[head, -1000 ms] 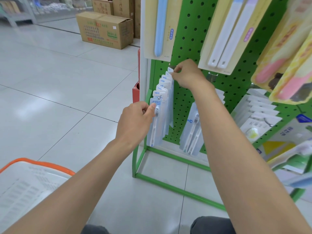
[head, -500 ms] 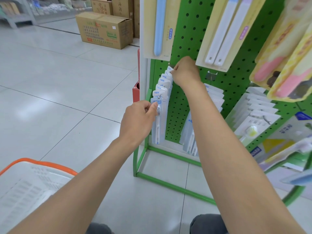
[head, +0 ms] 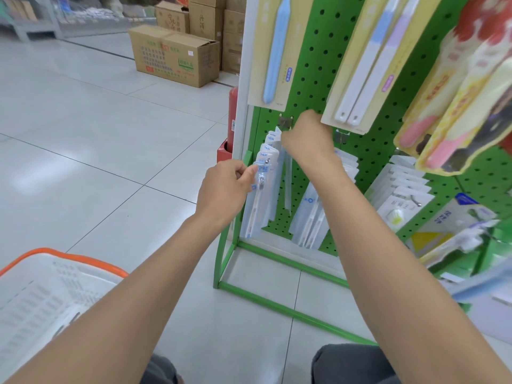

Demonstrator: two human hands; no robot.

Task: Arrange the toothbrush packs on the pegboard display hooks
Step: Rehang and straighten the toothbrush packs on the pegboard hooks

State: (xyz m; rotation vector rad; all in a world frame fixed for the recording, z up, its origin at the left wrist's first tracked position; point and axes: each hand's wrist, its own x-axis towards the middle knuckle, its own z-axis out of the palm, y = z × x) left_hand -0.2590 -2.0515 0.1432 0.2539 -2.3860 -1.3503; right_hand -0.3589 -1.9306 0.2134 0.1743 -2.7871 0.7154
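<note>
A row of clear toothbrush packs with blue print hangs on a low hook of the green pegboard. My left hand pinches the front pack near its top, at the hook's tip. My right hand reaches to the back of the same hook and pinches the rearmost pack's top against the board; its fingertips are hidden behind the hand. A second bunch of clear packs hangs to the right, partly behind my right forearm.
Larger yellow-backed toothbrush packs hang above. More packs fill hooks at right. A white basket with an orange rim sits at lower left. Cardboard boxes stand on the tiled floor behind. A red extinguisher stands beside the stand.
The view has moved closer and tilted. My right hand has slid a little farther back along the hook toward the board. My left hand stays on the front pack.
</note>
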